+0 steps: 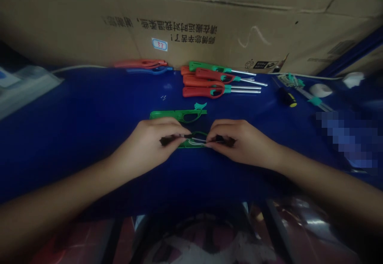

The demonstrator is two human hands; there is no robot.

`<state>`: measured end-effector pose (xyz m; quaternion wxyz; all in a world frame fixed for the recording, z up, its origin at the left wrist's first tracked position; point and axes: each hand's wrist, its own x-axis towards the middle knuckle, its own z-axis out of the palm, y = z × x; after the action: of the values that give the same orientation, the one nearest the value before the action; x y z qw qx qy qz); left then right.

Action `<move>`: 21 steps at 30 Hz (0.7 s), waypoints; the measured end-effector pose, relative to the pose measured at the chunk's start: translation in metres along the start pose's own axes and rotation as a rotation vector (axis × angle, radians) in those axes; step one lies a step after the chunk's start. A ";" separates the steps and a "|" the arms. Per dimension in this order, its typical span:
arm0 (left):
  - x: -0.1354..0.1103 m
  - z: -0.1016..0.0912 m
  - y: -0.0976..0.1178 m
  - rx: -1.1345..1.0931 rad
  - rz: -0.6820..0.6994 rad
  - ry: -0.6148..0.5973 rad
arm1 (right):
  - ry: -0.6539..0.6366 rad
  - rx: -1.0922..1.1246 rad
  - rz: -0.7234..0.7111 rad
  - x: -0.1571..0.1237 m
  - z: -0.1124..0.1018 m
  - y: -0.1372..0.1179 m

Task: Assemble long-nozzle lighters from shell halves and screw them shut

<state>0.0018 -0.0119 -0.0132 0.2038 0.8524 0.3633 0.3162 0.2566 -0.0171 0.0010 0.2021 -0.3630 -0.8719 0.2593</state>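
Both my hands meet at the middle of a blue table point(89, 136). My left hand point(152, 144) pinches one end of a thin dark part with fine wires point(196, 139), and my right hand point(236, 140) pinches the other end. Under the wires lies a green lighter shell half point(191, 144), mostly covered by my fingers. Just beyond it rests another green shell half point(178, 115) with a small teal trigger piece point(200, 106) beside it.
A row of finished red and green long-nosed lighters point(215, 82) lies farther back. Red and blue shells point(143, 65) sit at the back left. A large cardboard box point(191, 24) walls the far edge. A small screwdriver point(287, 98) and white tape roll point(320, 90) lie at the right.
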 end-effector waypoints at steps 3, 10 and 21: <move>-0.001 0.002 -0.001 -0.064 -0.089 0.026 | -0.012 -0.023 -0.007 0.000 0.000 0.000; 0.001 0.005 0.000 -0.107 -0.137 0.062 | -0.025 -0.060 -0.010 -0.001 0.000 0.001; 0.004 0.008 -0.002 -0.028 -0.022 0.109 | 0.005 -0.063 -0.050 0.000 0.000 -0.001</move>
<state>0.0084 -0.0088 -0.0185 0.1992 0.8269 0.3786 0.3649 0.2559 -0.0178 0.0013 0.1994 -0.3481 -0.8878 0.2257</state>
